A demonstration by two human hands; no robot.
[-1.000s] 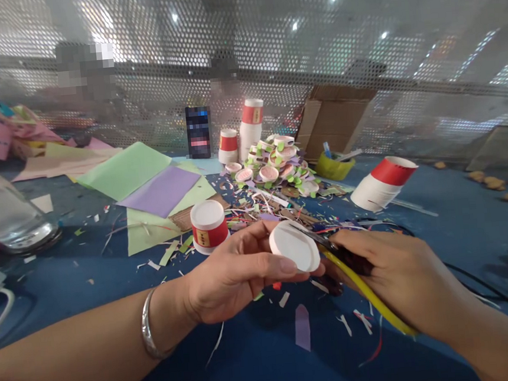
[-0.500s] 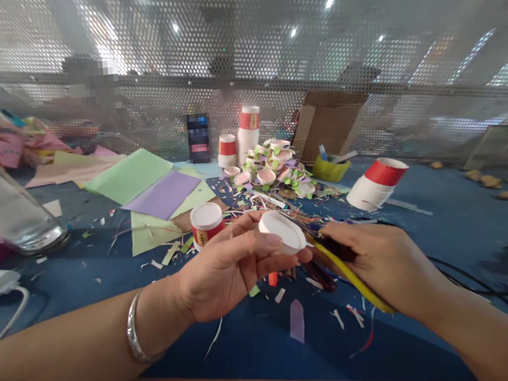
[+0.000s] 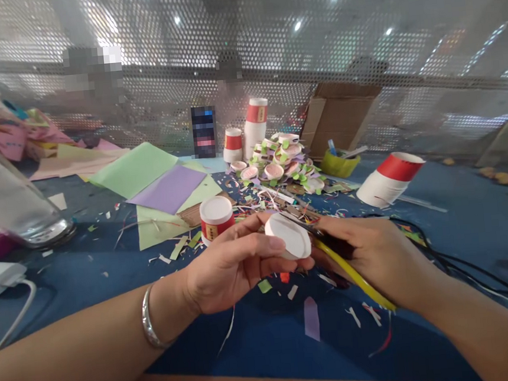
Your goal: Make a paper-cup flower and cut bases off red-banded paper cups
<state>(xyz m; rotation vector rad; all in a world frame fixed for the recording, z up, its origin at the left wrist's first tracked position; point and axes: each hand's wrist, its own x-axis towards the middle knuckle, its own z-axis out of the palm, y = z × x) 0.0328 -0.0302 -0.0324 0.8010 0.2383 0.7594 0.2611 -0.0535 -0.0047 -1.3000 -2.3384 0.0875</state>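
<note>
In my left hand (image 3: 237, 260) I pinch a white cut-off paper cup bottom (image 3: 288, 235), thumb on its flat face and fingers beneath. My right hand (image 3: 375, 257) is wrapped round scissors (image 3: 354, 276) with yellow handles; their dark blades lie at the cup bottom's upper right edge. Whether the blades are closed is hard to make out. Just left of my left hand, a short red-and-white cup piece (image 3: 217, 217) sits upside down on the blue table (image 3: 258, 338). A purple paper strip (image 3: 311, 319) lies below my hands among paper scraps.
A pile of decorated cup bottoms (image 3: 281, 167) stands behind my hands, with stacked paper cups (image 3: 255, 132) beside it. Coloured paper sheets (image 3: 167, 189) and a water glass (image 3: 19, 205) are at left. A tilted cup stack (image 3: 389, 180), a yellow-green container (image 3: 339, 164) and black cables (image 3: 457, 270) are at right.
The view has shifted slightly, so most things appear a little further right. The white cup bottom has turned a little in my left hand against the scissors.
</note>
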